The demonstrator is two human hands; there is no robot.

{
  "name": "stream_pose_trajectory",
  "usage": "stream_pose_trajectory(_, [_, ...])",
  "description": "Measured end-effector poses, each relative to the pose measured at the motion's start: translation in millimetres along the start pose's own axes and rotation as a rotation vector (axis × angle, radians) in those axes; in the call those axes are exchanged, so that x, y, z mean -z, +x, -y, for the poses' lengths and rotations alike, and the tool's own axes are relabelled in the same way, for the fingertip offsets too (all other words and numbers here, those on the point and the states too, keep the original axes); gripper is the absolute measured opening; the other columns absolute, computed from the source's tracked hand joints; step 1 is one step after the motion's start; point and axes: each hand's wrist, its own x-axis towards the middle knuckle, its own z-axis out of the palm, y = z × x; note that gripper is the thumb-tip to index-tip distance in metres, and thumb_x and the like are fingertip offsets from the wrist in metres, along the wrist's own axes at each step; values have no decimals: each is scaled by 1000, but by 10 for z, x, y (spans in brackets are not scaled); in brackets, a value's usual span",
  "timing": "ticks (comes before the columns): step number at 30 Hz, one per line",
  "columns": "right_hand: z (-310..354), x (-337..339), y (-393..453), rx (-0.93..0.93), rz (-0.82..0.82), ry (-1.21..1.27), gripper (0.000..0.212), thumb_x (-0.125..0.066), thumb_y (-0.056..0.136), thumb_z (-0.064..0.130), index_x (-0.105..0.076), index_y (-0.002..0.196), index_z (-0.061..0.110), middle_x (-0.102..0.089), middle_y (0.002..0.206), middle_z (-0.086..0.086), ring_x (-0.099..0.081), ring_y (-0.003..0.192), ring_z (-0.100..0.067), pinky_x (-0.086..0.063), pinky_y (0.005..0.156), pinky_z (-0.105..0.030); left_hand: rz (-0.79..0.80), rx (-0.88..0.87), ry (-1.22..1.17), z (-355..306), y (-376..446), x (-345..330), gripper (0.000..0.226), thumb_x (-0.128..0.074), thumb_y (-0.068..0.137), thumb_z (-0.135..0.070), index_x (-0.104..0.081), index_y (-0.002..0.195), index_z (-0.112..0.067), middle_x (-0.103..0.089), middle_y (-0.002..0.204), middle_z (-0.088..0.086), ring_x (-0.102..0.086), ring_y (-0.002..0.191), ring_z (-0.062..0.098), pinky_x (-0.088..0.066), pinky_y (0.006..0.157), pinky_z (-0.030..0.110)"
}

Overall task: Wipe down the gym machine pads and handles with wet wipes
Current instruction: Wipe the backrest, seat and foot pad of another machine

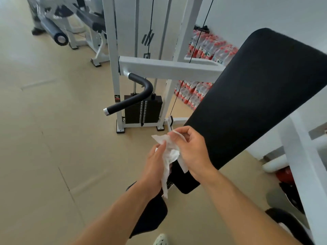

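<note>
A crumpled white wet wipe hangs between both hands in front of me. My left hand grips its lower part and my right hand pinches its upper edge. Just right of the hands rises a long black back pad, tilted up to the right. Below the hands lies the black seat pad, partly hidden by my arms. A bent black foam handle with a chrome end cap sticks out from the white frame beyond the hands, untouched.
A black weight stack stands behind the handle, with cables running up. Shrink-wrapped packs of bottles line the white wall. Another white machine stands far left on the beige floor. My white shoe shows at the bottom.
</note>
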Motion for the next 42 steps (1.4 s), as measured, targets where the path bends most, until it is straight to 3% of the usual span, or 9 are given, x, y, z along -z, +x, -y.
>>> stream_pose_trajectory(5, [17,76,-121,3,-54,-1,9,-75,92,19,-71,99,23,-73,93,8,-70,91,-5,-57,79,-22,71,-46,28,-80,-120,68,33,-56,99,-41,-72,109,-14,-77,86,0,-71,69,7,-51,65,24])
stream_pose_trajectory(10, [2,219,-219,135,-68,-263,18,-71,95,20,-67,104,35,-69,101,17,-65,99,1,-55,82,-17,-93,-45,-5,-199,-137,68,24,-69,91,-34,-71,104,-14,-72,101,20,-71,94,33,-56,87,48])
stream_pose_trajectory(13, [-50,189,-330,205,48,-438,20,-64,100,23,-64,108,42,-65,109,23,-60,106,4,-52,82,-12,-103,-65,-22,-275,-111,81,10,-63,95,-29,-65,97,-19,-71,95,13,-70,88,28,-60,76,44])
stream_pose_trajectory(16, [-91,104,-406,180,110,-474,25,-64,94,54,-66,115,41,-64,111,25,-60,108,4,-52,85,-16,-110,-111,-4,-277,-64,99,19,-65,94,-30,-64,108,-17,-71,99,13,-71,90,27,-57,66,35])
stream_pose_trajectory(19, [-93,26,-434,143,70,-453,58,-54,79,84,-67,114,40,-66,109,24,-59,108,7,-49,89,-15,-106,-210,47,-267,-59,97,12,-68,91,-28,-67,98,-19,-70,100,19,-71,91,37,-62,77,50])
stream_pose_trajectory(25, [-158,-39,-449,200,-152,-301,12,-60,98,41,-68,100,32,-68,102,14,-64,102,-5,-56,83,-21,-144,-250,86,-247,26,67,24,-73,86,-26,-59,93,-8,-64,82,10,-65,67,18,-58,65,39])
stream_pose_trajectory(30, [-125,-17,-514,137,-247,-43,11,-54,103,32,-62,101,25,-67,90,8,-67,83,-6,-55,61,-21,-194,-226,74,-211,100,24,18,-67,91,-25,-53,83,-17,-61,83,8,-63,72,24,-54,56,33])
stream_pose_trajectory(37, [-80,156,-423,62,-481,33,16,-43,108,38,-54,110,26,-61,109,5,-63,99,-10,-55,72,-20,-242,-191,126,-253,126,12,23,-64,95,-38,-57,95,-16,-55,85,8,-53,72,20,-52,61,32])
stream_pose_trajectory(42, [-12,282,-318,-57,-405,250,14,-49,107,36,-59,112,29,-67,114,0,-69,104,-21,-62,86,-41,42,-112,171,-286,128,112,55,-70,71,-74,-75,96,-25,-67,106,6,-63,99,27,-54,92,51])
